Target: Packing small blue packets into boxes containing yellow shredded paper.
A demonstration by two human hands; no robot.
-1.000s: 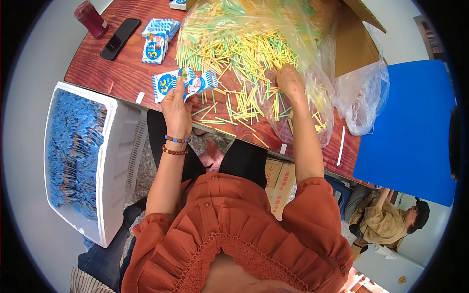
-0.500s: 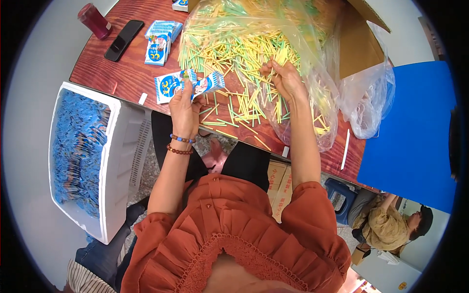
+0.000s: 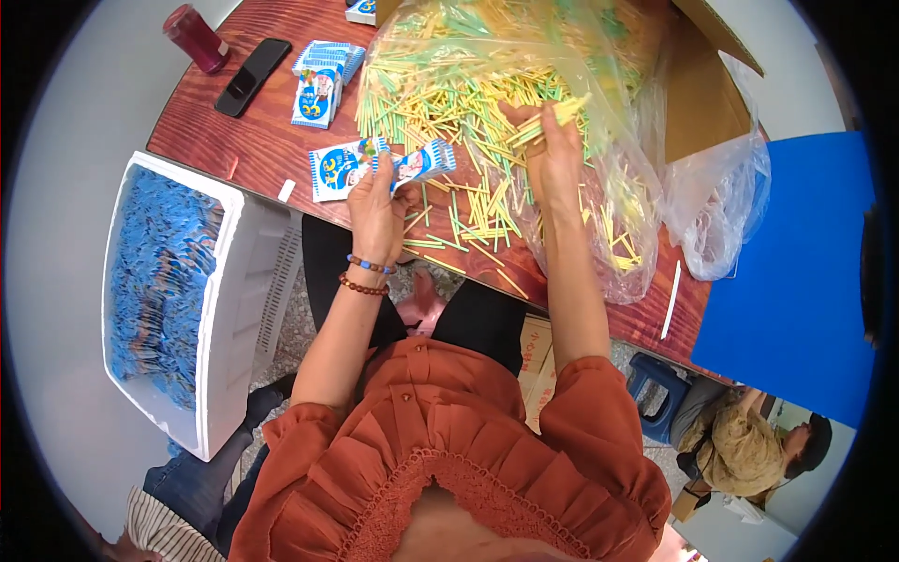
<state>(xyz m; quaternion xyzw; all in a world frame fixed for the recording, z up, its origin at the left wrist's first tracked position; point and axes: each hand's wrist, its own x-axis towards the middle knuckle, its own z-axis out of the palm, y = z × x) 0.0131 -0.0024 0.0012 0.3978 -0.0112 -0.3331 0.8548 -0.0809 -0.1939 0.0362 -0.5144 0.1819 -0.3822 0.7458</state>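
Note:
My left hand (image 3: 376, 201) is closed on blue-and-white printed packets (image 3: 348, 169) above the table's near edge. One packet lies flat in view and another tilts to the right of my thumb; whether they are joined I cannot tell. Over the heap of thin yellow and green sticks (image 3: 421, 103), my right hand (image 3: 554, 164) grips a small bundle of yellow sticks (image 3: 566, 110) between thumb and fingers. The heap spills from a large clear plastic bag (image 3: 618, 206), with loose sticks lying close to my left hand.
Stacked packets (image 3: 318, 94), a black phone (image 3: 253, 77) and a red-filled jar (image 3: 197, 39) stand far left. A white foam box (image 3: 208, 328) of blue pieces is at left. A carton (image 3: 707, 103), a crumpled plastic bag (image 3: 716, 206) and a blue panel (image 3: 796, 272) lie right. Other people sit nearby.
My right hand has turned, and its bundle of sticks now points up and to the right. My left hand keeps its hold on the packets. The whole view has shifted slightly.

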